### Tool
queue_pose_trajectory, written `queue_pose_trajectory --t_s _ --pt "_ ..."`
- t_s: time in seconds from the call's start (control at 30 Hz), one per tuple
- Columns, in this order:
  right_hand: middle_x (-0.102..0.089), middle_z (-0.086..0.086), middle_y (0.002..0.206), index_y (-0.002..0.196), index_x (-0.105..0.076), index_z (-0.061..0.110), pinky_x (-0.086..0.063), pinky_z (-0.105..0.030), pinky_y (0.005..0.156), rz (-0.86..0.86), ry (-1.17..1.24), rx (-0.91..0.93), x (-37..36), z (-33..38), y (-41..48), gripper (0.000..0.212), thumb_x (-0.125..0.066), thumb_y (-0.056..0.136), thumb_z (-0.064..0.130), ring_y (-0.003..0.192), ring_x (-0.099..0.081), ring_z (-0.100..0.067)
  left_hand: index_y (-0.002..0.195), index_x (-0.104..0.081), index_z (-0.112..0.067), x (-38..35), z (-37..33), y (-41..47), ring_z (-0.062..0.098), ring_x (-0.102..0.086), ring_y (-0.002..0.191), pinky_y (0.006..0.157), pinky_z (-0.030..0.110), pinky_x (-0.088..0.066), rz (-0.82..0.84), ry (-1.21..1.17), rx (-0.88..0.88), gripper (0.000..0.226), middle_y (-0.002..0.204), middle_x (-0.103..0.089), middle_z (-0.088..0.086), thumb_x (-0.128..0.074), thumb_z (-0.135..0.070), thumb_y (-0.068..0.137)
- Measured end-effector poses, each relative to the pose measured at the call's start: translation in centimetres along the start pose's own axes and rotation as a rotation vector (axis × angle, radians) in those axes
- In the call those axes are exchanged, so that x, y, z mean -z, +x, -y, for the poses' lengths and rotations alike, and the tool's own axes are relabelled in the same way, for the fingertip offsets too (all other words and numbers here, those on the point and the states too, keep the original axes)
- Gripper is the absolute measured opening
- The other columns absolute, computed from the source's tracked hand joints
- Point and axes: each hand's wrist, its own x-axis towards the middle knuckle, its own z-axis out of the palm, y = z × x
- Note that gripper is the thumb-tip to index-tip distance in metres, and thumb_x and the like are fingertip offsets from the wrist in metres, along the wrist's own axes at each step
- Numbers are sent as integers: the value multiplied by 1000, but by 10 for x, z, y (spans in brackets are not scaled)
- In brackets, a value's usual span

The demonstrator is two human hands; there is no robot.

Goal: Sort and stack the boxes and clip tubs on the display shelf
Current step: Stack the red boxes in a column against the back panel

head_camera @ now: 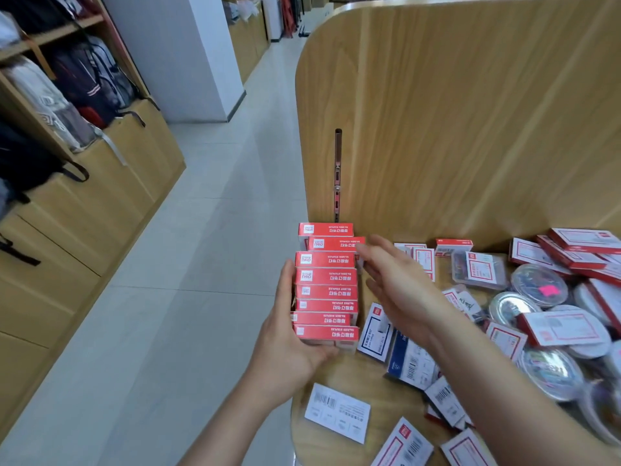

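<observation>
A row of several red staple boxes [325,284] stands on edge along the left end of the wooden shelf [339,375], running back to the upright panel. My left hand [289,341] holds the near end of the row, fingers against its left side and thumb under the front box. My right hand [396,284] hovers flat by the row's right side, fingers straight, blurred, touching or nearly touching the boxes. Round clear clip tubs [539,284] lie among loose boxes to the right.
White and red boxes [337,412] lie scattered across the shelf front and right. A tall wooden back panel [453,112] rises behind. To the left is a tiled aisle [188,264] and shelving with backpacks [84,82].
</observation>
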Motion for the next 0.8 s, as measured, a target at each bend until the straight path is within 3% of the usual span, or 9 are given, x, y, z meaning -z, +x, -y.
queue_pose_trajectory --t_s 0.07,0.1,0.2,0.27,0.43,0.6,0.73,0.8 --pt "-70 7 112 131 -50 21 -48 -15 76 -17 9 26 -13 -6 -8 38 -55 95 30 91 -67 0 128 -9 -65 -5 1 1 -13 -58 102 77 5 -45 -26 -46 -5 119 110 -51 -49 -92 -20 57" --pt "-72 5 106 124 -54 23 -52 -18 70 -37 18 39 -19 -9 -11 29 -53 96 28 86 -70 -4 128 -11 -65 -7 0 3 -12 -59 102 77 7 -46 -33 -59 -11 117 110 -52 -48 -91 -17 58" --pt "-73 1 103 119 -55 26 -58 -32 74 -112 8 82 -33 -14 -14 23 -51 97 22 86 -72 -15 128 -15 -65 -11 -4 6 -7 -61 101 77 12 -49 -41 -68 -40 112 112 -56 -41 -86 -6 65" --pt "-72 -1 103 121 -53 28 -60 -33 72 -151 -15 103 -38 -17 -15 25 -50 97 20 85 -72 -18 132 -17 -61 -12 -3 7 -3 -62 105 83 18 -52 -27 -95 -54 108 115 -57 -36 -81 0 70" --pt "-71 6 104 127 -49 36 -60 -30 73 -171 -29 109 -41 -24 -23 35 -47 98 16 85 -72 -14 139 -15 -48 -11 4 7 2 -58 115 85 21 -51 36 -224 -27 101 120 -55 -36 -69 -1 68" --pt "-73 6 99 117 -56 32 -58 -24 66 -156 20 98 -40 -23 -28 26 -48 98 16 81 -72 -12 145 -15 -39 -8 2 4 6 -59 114 84 22 -50 95 -397 -14 100 122 -60 -26 -60 4 66" --pt "-72 12 95 111 -57 21 -54 -17 64 -144 -52 130 -35 -23 -36 16 -49 98 17 81 -71 -4 148 -6 -36 -4 5 -2 -4 -57 115 85 18 -49 93 -421 16 106 120 -56 -38 -72 -8 69" --pt "-71 20 101 123 -53 29 -51 -11 69 -41 -101 193 -28 -26 -46 30 -51 97 13 89 -68 3 148 -7 -36 -4 8 -5 -8 -54 116 85 13 -47 88 -355 5 110 122 -52 -41 -80 -9 70"
